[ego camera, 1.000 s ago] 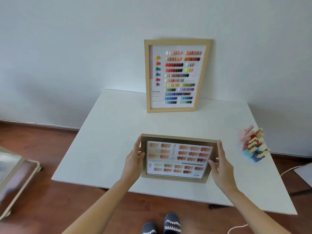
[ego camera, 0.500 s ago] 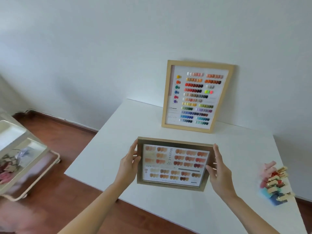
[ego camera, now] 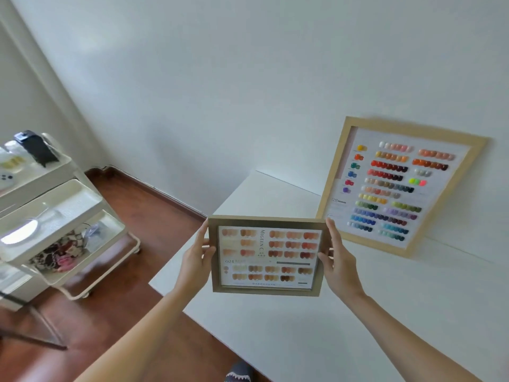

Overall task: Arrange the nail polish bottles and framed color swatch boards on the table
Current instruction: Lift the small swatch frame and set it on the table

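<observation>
I hold a small framed swatch board [ego camera: 267,255] with nude and brown colour samples in the air above the left part of the white table [ego camera: 371,312]. My left hand [ego camera: 197,260] grips its left edge and my right hand [ego camera: 338,260] grips its right edge. A larger light-wood framed swatch board [ego camera: 396,186] with many colour rows stands on the table at the back right, leaning against the wall. No nail polish bottles are in view.
A white three-tier trolley [ego camera: 55,216] stands on the wooden floor at the left, holding a black object [ego camera: 35,147], small jars and patterned fabric. The white wall runs behind the table. My shoe [ego camera: 239,374] shows at the bottom.
Both hands lifted the small board off the table and carried it up and left. My view swung left, so the trolley came in and the stack of polish bottles left the frame.
</observation>
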A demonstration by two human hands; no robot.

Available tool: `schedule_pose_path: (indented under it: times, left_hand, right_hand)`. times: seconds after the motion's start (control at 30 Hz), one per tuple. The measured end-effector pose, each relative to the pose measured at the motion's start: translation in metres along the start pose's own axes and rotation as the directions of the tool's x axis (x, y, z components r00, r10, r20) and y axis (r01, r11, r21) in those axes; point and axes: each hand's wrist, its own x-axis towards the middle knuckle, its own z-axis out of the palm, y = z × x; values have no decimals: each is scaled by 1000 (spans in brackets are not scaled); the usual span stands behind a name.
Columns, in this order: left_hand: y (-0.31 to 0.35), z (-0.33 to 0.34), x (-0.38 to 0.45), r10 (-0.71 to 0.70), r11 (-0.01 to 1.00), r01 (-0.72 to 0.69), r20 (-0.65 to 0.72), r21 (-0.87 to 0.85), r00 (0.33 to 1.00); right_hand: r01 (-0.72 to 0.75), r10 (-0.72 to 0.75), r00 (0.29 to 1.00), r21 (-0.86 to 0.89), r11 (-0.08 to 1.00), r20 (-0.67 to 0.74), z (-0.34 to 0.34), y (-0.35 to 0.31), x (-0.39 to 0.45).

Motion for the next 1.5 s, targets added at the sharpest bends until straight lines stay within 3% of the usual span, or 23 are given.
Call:
schedule_pose_path:
  times: [0.53, 1.5]
  left_hand:
    - [-74, -23, 128, -18, 996, 17, -15, -88, 1000]
    - [-84, -20, 126, -18, 1000, 19, 60, -21, 998]
  right_hand:
    - [-23, 24, 999, -32, 999, 26, 95, -20, 120]
    - [-86, 91, 994, -83, 993, 67, 95, -16, 103]
